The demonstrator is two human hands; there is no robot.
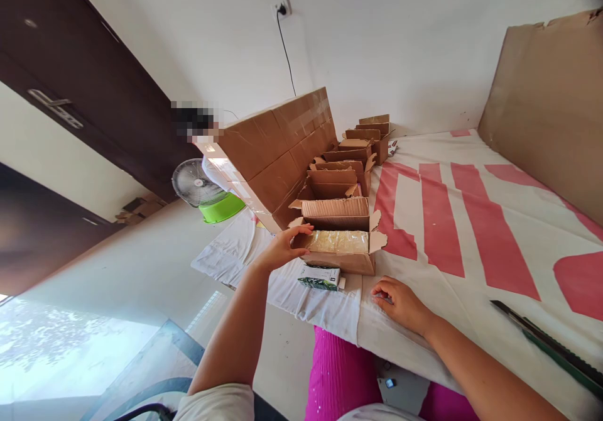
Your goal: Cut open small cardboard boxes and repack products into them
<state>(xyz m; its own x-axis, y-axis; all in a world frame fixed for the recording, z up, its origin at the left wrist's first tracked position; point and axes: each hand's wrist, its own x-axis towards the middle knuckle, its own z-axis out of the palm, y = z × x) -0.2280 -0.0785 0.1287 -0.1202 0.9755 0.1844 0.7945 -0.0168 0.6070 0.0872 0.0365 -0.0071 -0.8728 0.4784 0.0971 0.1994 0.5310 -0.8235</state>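
Note:
Nearest me on the cloth-covered table is an open cardboard box (339, 262), its flaps raised. Inside lies something yellowish under clear, shiny plastic (336, 241). My left hand (282, 248) grips the left end of this box, with the thumb low on the near side and the fingers at the top edge. In front of the box lies a small green-and-white carton (319, 277) with a flap out at its right end. My right hand (400, 301) rests on the cloth right of the carton, fingers loosely curled, nothing visible in them.
Several open cardboard boxes (335, 207) stand in a row behind. A large taped carton (277, 151) leans at their left. A box cutter (546, 339) lies at right, before a tall cardboard sheet (549, 107). A fan (195, 181) and green basin (221, 207) are beyond, near a person.

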